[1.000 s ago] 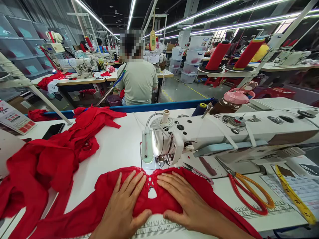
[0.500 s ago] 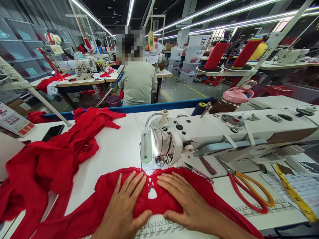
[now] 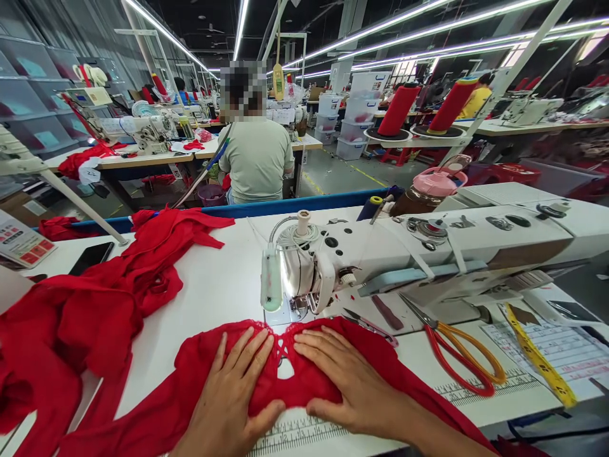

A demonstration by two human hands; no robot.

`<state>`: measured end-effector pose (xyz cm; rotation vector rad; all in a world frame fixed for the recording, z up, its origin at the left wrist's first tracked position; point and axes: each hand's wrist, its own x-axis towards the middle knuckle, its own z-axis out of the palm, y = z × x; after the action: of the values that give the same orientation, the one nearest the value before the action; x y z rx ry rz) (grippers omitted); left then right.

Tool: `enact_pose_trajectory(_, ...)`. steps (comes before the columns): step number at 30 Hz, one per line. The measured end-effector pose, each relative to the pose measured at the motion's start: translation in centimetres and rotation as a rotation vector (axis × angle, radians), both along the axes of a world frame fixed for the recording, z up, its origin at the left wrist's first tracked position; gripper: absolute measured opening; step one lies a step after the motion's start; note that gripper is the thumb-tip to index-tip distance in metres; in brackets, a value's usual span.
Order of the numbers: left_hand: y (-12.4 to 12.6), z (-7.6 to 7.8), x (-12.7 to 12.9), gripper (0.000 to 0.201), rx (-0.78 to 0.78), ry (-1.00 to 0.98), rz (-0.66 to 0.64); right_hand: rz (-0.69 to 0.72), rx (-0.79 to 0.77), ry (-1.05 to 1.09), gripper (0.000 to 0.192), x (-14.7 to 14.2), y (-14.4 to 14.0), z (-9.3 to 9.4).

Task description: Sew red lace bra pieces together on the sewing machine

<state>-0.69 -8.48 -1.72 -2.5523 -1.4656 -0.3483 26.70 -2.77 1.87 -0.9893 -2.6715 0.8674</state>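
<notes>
Barely budged since earlier, both hands spread flat — left hand (image 3: 233, 397), right hand (image 3: 345, 381) — pinning red lace garment (image 3: 304, 381) at 6 o'clock of presser foot (image 3: 299, 306); could bunch or nick fingertips if shoved forward.

Red garment (image 3: 328, 374) lying under both hands, lace-like crisscross pattern at its centre. Red fabric pile (image 3: 95, 304) sitting left on the white table (image 3: 223, 285). Sewing machine (image 3: 428, 247) showing white with grey-blue trim. Scissors (image 3: 457, 355) showing red and orange handles near right; tape measure (image 3: 537, 355) showing yellow with black marks. Bottle (image 3: 428, 190) showing a pink lid over a brown body. Two red thread cones (image 3: 423, 105) standing far right. Person ahead wearing a pale green shirt (image 3: 257, 158). Black phone (image 3: 90, 257) lying far left.
</notes>
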Motion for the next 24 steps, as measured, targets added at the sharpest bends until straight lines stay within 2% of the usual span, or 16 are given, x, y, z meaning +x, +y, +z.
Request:
enact_pose_trajectory(6,0.1,0.0,0.0,0.082,-0.093,-0.017,0.006,-0.007,0.043,0.029,0.074,-0.1,-0.1,-0.1)
enact_pose_trajectory(10,0.0,0.0,0.1,0.081,-0.103,-0.052,0.007,0.023,0.077,0.037,0.073,0.0,-0.3,0.5)
enact_pose_trajectory(12,-0.2,0.2,0.2,0.079,-0.115,-0.072,0.009,0.015,0.136,0.044,0.063,0.3,-0.5,1.1)
enact_pose_trajectory(15,0.0,1.2,0.2,0.080,-0.180,-0.105,0.047,-0.139,0.341,0.062,0.037,1.0,-0.4,1.5)
enact_pose_trajectory(17,0.8,2.3,0.1,0.082,-0.238,-0.121,0.090,-0.240,0.503,0.025,0.035,1.5,0.1,1.1)
enact_pose_trajectory(19,1.9,3.5,0.1,0.086,-0.294,-0.133,0.109,-0.287,0.599,-0.059,0.039,1.8,0.7,0.4)
enact_pose_trajectory(24,4.4,5.5,0.2,0.095,-0.427,-0.169,0.010,-0.335,0.526,-0.154,0.039,1.8,1.6,-0.4)
